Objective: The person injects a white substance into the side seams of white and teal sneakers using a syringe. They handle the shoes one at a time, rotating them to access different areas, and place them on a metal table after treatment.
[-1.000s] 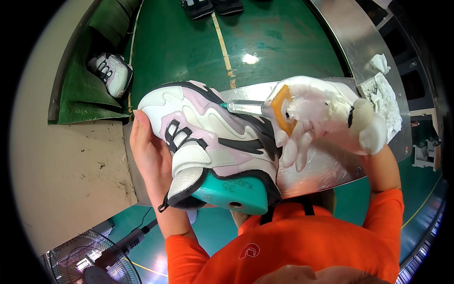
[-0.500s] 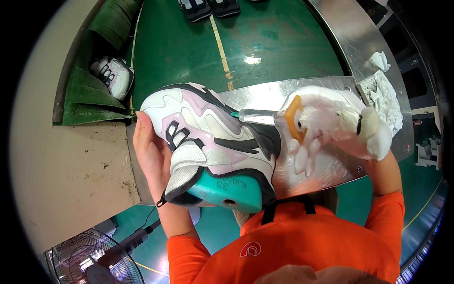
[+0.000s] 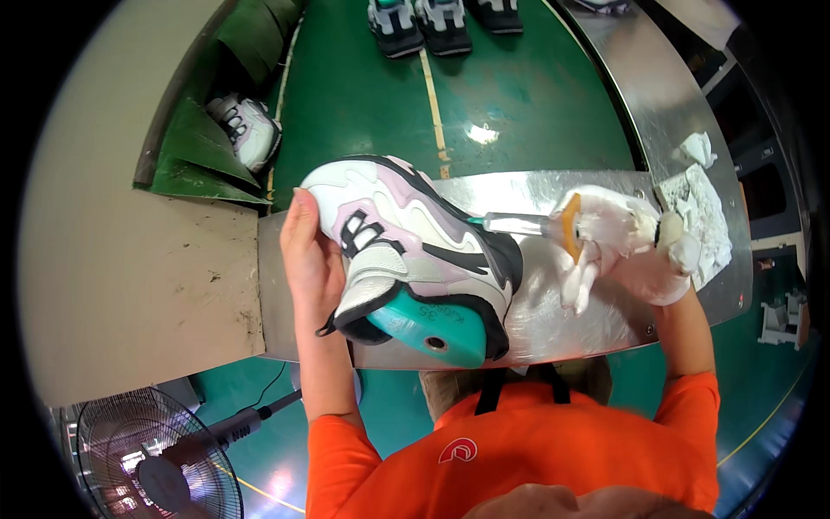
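Note:
My left hand [image 3: 309, 259] is wrapped around the toe and tongue side of a white and lilac sneaker [image 3: 406, 221] with black trim. The shoe lies on its side, its sole edge facing away and to the right. A teal shoe last [image 3: 437, 324] fills its opening. My right hand [image 3: 618, 246], in a white glove, grips a clear syringe [image 3: 523, 225] with an orange-yellow finger flange. The syringe's green tip is at the seam between upper and black sole, towards the heel. Whether liquid comes out is too small to tell.
Beneath the shoe is a metal worktop [image 3: 553, 329], beside a green conveyor belt [image 3: 363, 104]. Several sneakers [image 3: 445, 26] stand at the far end. Another sneaker [image 3: 246, 130] sits by green flaps at left. A whitish block [image 3: 700, 225] and crumpled wad lie at right; a fan [image 3: 160, 476] stands lower left.
The whole view has shifted. The syringe tip has slid along the sole seam towards the heel. Both hands keep their hold, and more of the far sneakers shows.

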Demonstrator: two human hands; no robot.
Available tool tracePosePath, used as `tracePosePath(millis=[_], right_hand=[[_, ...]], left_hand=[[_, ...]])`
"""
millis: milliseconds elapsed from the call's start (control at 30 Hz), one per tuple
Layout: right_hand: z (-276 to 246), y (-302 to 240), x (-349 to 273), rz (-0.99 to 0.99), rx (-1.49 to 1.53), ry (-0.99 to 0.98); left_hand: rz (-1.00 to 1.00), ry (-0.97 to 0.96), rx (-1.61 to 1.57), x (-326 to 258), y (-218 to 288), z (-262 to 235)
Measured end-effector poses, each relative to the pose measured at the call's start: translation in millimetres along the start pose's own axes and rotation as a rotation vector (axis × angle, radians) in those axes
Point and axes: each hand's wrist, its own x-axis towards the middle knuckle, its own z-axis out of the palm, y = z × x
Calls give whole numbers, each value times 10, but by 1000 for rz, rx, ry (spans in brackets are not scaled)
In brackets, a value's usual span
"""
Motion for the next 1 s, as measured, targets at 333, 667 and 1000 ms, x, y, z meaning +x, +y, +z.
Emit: tracePosePath(millis=[333,667,1000], right_hand=[[-263,264,-727,-625,-867,749],[-589,516,-1069,-522,-697,1291],[-685,726,-1355,-611,-708,1102]], left_hand=[[270,157,144,1339,293,45],[51,682,982,2001,394,-589],[544,147,1776,3492,438,1492]])
